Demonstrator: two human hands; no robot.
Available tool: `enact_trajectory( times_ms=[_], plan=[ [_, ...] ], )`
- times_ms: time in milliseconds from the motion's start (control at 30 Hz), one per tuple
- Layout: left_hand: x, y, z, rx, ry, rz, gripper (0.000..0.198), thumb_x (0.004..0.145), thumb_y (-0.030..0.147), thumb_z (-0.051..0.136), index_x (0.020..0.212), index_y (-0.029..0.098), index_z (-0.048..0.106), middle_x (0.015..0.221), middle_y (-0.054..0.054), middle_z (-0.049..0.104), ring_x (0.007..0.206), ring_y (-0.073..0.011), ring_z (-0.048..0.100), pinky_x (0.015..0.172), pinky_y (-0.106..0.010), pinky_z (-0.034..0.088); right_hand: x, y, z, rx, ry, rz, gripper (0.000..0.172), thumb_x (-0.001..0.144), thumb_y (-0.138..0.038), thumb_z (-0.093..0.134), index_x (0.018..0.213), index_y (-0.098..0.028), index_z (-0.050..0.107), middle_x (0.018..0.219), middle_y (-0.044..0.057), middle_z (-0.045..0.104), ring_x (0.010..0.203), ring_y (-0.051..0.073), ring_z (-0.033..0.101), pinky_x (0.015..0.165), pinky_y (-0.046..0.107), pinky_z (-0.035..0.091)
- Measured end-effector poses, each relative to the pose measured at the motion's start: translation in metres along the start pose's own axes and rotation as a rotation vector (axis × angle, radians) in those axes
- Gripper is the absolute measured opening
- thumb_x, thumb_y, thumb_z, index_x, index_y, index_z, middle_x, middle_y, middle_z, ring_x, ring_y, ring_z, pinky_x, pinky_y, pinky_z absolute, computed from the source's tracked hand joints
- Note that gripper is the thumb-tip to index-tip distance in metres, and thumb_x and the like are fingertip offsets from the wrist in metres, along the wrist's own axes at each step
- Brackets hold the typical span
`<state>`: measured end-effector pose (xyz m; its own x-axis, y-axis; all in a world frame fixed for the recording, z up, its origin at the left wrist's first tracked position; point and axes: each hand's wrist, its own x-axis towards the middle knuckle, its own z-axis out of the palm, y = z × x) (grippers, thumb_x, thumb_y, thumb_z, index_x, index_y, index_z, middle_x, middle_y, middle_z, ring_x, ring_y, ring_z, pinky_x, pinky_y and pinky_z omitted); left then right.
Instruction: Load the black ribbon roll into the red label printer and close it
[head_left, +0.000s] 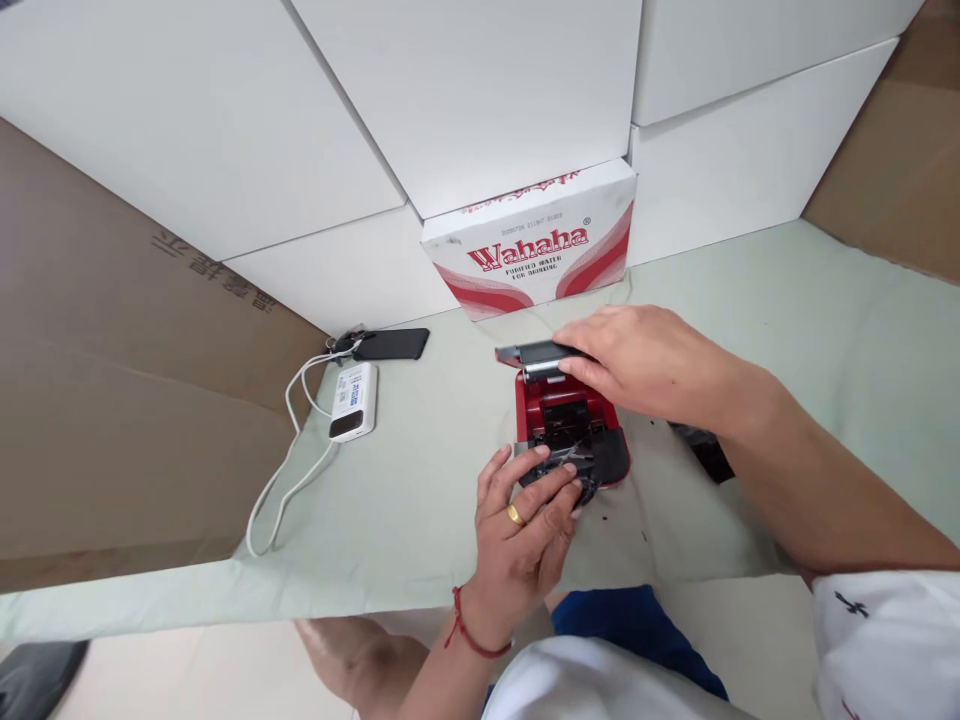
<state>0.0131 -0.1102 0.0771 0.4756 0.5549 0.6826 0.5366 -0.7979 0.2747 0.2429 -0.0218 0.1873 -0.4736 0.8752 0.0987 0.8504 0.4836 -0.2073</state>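
Note:
A small red and black device (562,425) with a hinged lid sits on the pale green table cover (420,500). My right hand (645,365) reaches over it from the right and its fingers grip the raised grey lid (529,357) at the far end. My left hand (525,520), wearing a gold ring and a red wrist cord, curls its fingers on a crinkled black piece (566,465) at the device's near end.
A white power bank (354,400) with a white cable (289,470) lies to the left, beside a black phone (391,344). A Wahaha carton (532,245) and white boxes stand behind. Brown cardboard walls flank both sides. A dark object (701,450) lies under my right forearm.

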Motion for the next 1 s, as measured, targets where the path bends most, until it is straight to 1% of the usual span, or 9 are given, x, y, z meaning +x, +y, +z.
enact_trajectory(
  times_ms=[100,200,267,400,500,600,733,867,1000],
  plan=[
    [-0.003,-0.003,-0.003,-0.001,-0.013,0.007,0.021,0.1,0.016,0.063,0.117,0.023,0.074,0.112,-0.005,0.084,0.131,-0.0252,0.066,0.124,-0.05,0.042,-0.01,-0.015,-0.011,-0.131,-0.245,-0.048,0.026,0.105,-0.025,0.049,0.097,-0.02,0.073,0.083,0.008,0.075,0.072,0.022,0.067,0.06,0.032,0.035],
    [-0.002,-0.006,-0.004,-0.033,-0.007,-0.007,0.028,0.106,0.03,0.057,0.131,0.023,0.069,0.125,-0.009,0.081,0.136,-0.0265,0.065,0.123,-0.052,0.045,-0.014,-0.025,-0.011,-0.197,-0.455,-0.161,0.011,0.09,-0.013,0.063,0.087,-0.017,0.073,0.071,0.007,0.071,0.064,0.021,0.063,0.054,0.031,0.028],
    [0.0,-0.009,-0.004,-0.098,0.023,-0.066,0.043,0.11,0.043,0.05,0.146,0.022,0.06,0.137,-0.013,0.075,0.14,-0.0273,0.063,0.124,-0.053,0.045,-0.015,-0.027,-0.007,-0.226,-0.447,-0.2,0.01,0.088,-0.012,0.064,0.088,-0.015,0.074,0.067,0.008,0.069,0.061,0.02,0.061,0.055,0.03,0.028],
    [0.004,-0.021,-0.004,-0.246,0.08,-0.323,0.045,0.115,0.036,0.037,0.157,0.026,0.049,0.143,-0.01,0.073,0.141,-0.0233,0.065,0.131,-0.054,0.035,-0.013,-0.03,-0.003,-0.283,-0.402,-0.248,0.016,0.091,-0.014,0.058,0.087,-0.014,0.074,0.063,0.009,0.066,0.061,0.02,0.061,0.06,0.032,0.031],
    [0.004,-0.033,-0.002,-0.374,0.037,-0.485,0.041,0.116,0.038,0.036,0.146,0.025,0.06,0.132,-0.009,0.079,0.132,-0.0237,0.071,0.128,-0.053,0.039,-0.009,-0.031,-0.005,-0.279,-0.42,-0.27,0.018,0.091,-0.016,0.057,0.086,-0.016,0.074,0.062,0.009,0.065,0.064,0.021,0.061,0.063,0.033,0.033],
    [0.001,-0.045,-0.001,-0.49,0.034,-0.556,0.036,0.114,0.039,0.043,0.14,0.024,0.064,0.127,-0.01,0.08,0.127,-0.0251,0.073,0.118,-0.048,0.05,-0.004,-0.029,-0.005,-0.254,-0.453,-0.232,0.018,0.09,-0.015,0.058,0.087,-0.017,0.075,0.065,0.01,0.068,0.067,0.023,0.062,0.065,0.035,0.033],
    [-0.002,-0.053,0.003,-0.617,0.004,-0.541,0.041,0.103,0.032,0.067,0.143,0.027,0.061,0.133,-0.01,0.076,0.131,-0.0261,0.07,0.12,-0.047,0.048,-0.001,-0.018,-0.004,-0.202,-0.446,-0.211,0.019,0.091,-0.013,0.057,0.085,-0.019,0.074,0.065,0.007,0.067,0.06,0.02,0.055,0.064,0.037,0.03],
    [0.002,-0.059,0.01,-0.756,0.073,-0.58,0.06,0.093,0.036,0.077,0.149,0.036,0.054,0.153,-0.008,0.063,0.152,-0.0279,0.053,0.129,-0.051,0.039,-0.007,-0.012,-0.005,-0.159,-0.433,-0.233,0.019,0.094,-0.015,0.059,0.08,-0.02,0.071,0.062,0.002,0.063,0.053,0.016,0.045,0.062,0.036,0.027],
    [0.008,-0.074,0.019,-0.892,0.066,-0.685,0.088,0.08,0.046,0.086,0.157,0.047,0.042,0.175,-0.002,0.038,0.169,-0.03,0.025,0.135,-0.053,0.028,-0.021,-0.012,-0.005,-0.05,-0.458,-0.287,0.011,0.093,-0.015,0.064,0.09,-0.019,0.073,0.075,0.002,0.071,0.057,0.014,0.052,0.061,0.033,0.03]
  ],
)
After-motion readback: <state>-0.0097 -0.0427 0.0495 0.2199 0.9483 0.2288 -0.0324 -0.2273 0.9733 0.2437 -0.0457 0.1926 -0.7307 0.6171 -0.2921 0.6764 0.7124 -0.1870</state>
